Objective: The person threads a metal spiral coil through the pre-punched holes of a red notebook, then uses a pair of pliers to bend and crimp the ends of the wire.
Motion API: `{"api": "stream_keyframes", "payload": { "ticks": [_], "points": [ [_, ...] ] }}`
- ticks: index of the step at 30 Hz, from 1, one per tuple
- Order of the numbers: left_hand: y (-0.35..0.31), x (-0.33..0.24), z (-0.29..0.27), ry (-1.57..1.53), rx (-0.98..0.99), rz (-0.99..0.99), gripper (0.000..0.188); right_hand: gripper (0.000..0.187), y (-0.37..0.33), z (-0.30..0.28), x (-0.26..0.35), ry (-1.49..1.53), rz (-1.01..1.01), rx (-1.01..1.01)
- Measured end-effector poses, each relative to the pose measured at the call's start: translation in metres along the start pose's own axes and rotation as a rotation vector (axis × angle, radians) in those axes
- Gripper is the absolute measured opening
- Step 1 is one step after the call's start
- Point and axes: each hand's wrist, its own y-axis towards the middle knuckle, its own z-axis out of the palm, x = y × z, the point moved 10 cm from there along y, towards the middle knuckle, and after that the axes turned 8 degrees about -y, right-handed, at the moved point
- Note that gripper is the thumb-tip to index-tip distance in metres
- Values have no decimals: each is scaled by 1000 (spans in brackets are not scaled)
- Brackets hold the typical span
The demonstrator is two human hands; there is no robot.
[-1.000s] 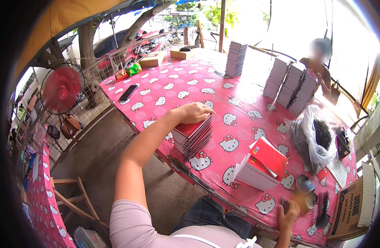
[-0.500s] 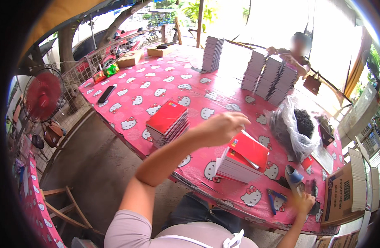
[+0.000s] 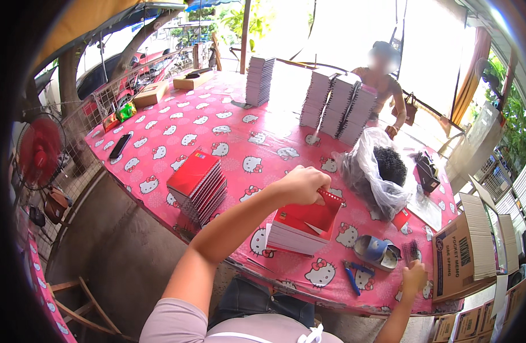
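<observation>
My left hand is closed on the punched edge of a red-covered notebook, raised at the top of a stack of loose white pages and red covers. My right hand is at the table's right front, its fingers closed at the lower end of a small bunch of black binding coils. Left of that hand lie an open blue container and blue-handled pliers. To the left of my left arm stands a stack of red spiral notebooks.
Black coils fill a clear plastic bag. Tall notebook stacks stand before a person across the table. A cardboard box is at the right edge, a phone at the left, and a fan beyond.
My left hand has come down onto the red notebook's edge and grips it. The view has swung to the right. Across the table, the person's hands have left the notebook stacks.
</observation>
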Motion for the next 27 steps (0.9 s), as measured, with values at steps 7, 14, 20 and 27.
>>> {"api": "stream_keyframes", "payload": {
  "ticks": [7, 14, 20, 27],
  "points": [
    [-65, -33, -25, 142, -589, 136, 12, 27, -15, -74, 34, 483, -116, -325],
    [-48, -32, -20, -50, -350, 87, 14, 31, -50, -92, 167, 1246, -337, 427],
    [-49, -27, -10, 164, -475, 57, 30, 74, -113, -94, 270, 1537, -540, 877],
    [-65, -28, 2, 50, -527, -19, 40, 94, -136, -99, 311, 1403, -751, 981]
  ]
}}
